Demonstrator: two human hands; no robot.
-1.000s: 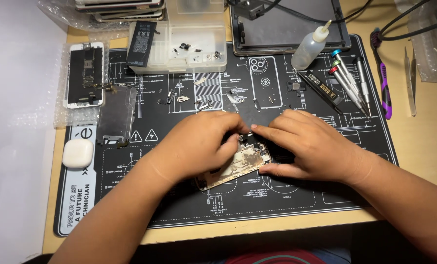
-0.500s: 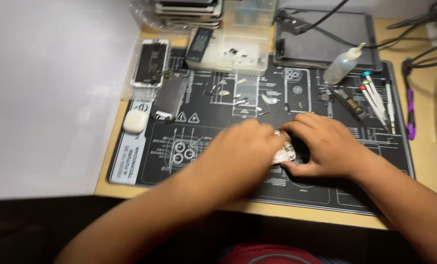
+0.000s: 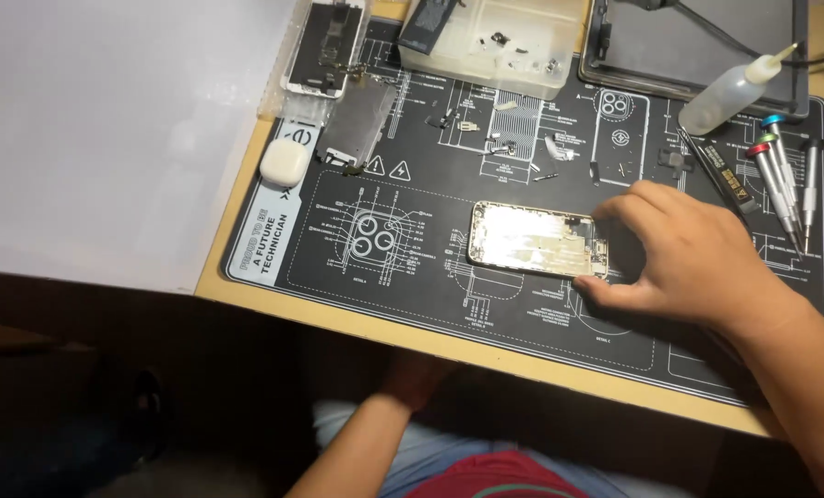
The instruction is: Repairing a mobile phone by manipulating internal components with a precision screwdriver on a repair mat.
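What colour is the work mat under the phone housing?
Black with white line diagrams, seen in the head view: mat, phone housing.

Bright overhead light throws glare off the phone housing [image 3: 537, 240] and washes out the white sheet [image 3: 107, 129] left of it; below it, deep shadow

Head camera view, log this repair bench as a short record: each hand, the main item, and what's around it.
Right hand: fingers touching the right end of the phone housing
Left hand: below the table edge, off the mat, empty as far as visible
Phone housing: lying flat on the black repair mat
Nearby: screwdrivers, squeeze bottle, parts tray, white earbud case
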